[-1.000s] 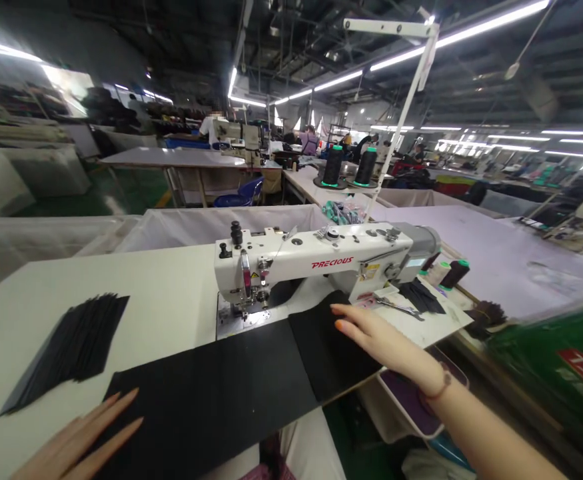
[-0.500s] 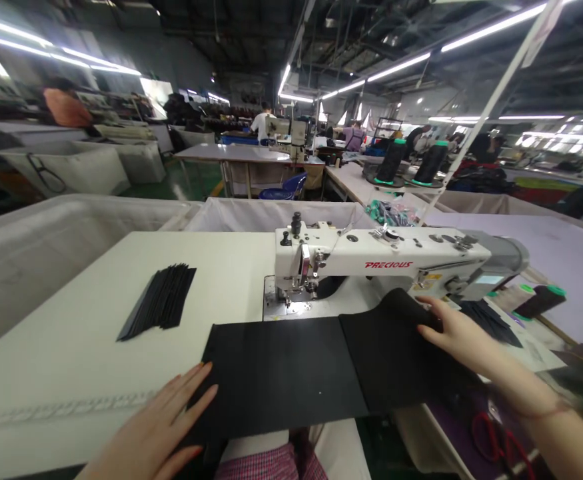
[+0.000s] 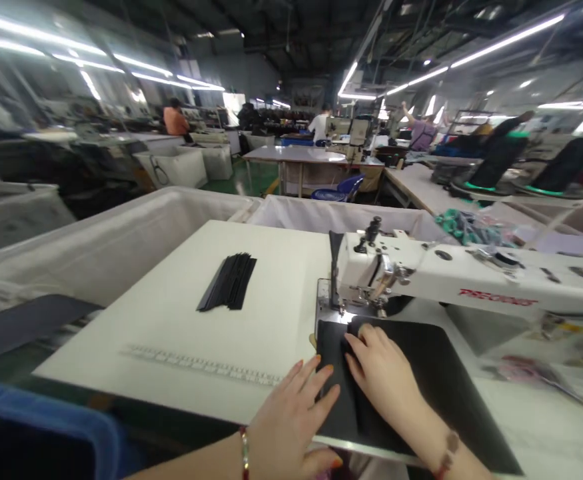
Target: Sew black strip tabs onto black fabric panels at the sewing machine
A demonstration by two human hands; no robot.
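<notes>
A black sheet-like panel [image 3: 451,373] lies in front of the white sewing machine [image 3: 421,270], its far edge close to the presser foot. Along its left side a second black layer [image 3: 328,347] shows, with an edge running toward me between my hands. My left hand [image 3: 296,413] rests flat on this left layer and the table edge, fingers spread. My right hand [image 3: 384,370] has its fingers bent together on the panel beside that edge, near the needle; its thumb is hidden. A narrow black strip [image 3: 336,260] rises at the left of the machine head.
A stack of black strips [image 3: 228,283] lies on the white table [image 3: 276,267]. A printed ruler scale [image 3: 201,363] runs along its front. White fabric-lined bins [image 3: 171,213] border the table behind and left. A blue container [image 3: 46,413] stands at the lower left.
The view has turned left. The panel, spread out flat before, now lies with layered edges at the presser foot. My right hand has moved from its far right end to beside my left hand.
</notes>
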